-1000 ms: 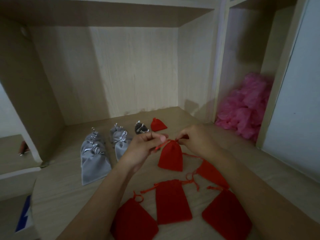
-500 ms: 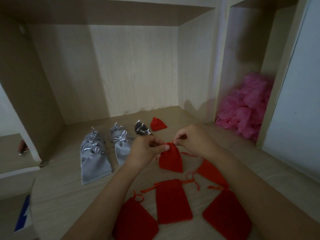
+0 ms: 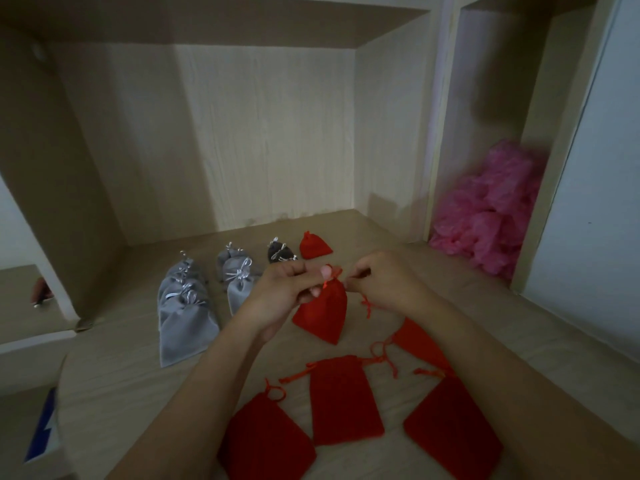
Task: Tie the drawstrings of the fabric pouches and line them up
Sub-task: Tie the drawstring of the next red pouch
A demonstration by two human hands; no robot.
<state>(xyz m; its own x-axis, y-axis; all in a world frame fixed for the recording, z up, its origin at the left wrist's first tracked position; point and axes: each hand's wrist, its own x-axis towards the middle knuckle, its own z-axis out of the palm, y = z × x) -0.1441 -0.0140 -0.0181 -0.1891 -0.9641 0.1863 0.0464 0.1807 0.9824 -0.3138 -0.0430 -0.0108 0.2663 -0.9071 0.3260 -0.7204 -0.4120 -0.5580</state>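
Here, my left hand [image 3: 287,289] pinches the small red fabric pouch [image 3: 323,313] at its neck, my right hand [image 3: 384,282] its thin red drawstring [image 3: 366,306]. Uneven pulling may leave the knot loose.

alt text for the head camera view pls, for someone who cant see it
A person's left hand and right hand pinch the drawstrings at the neck of a red pouch at a wooden shelf. Four flat red pouches lie nearer the camera, cords loose; tied grey pouches, a dark pouch and a far red pouch line up behind.
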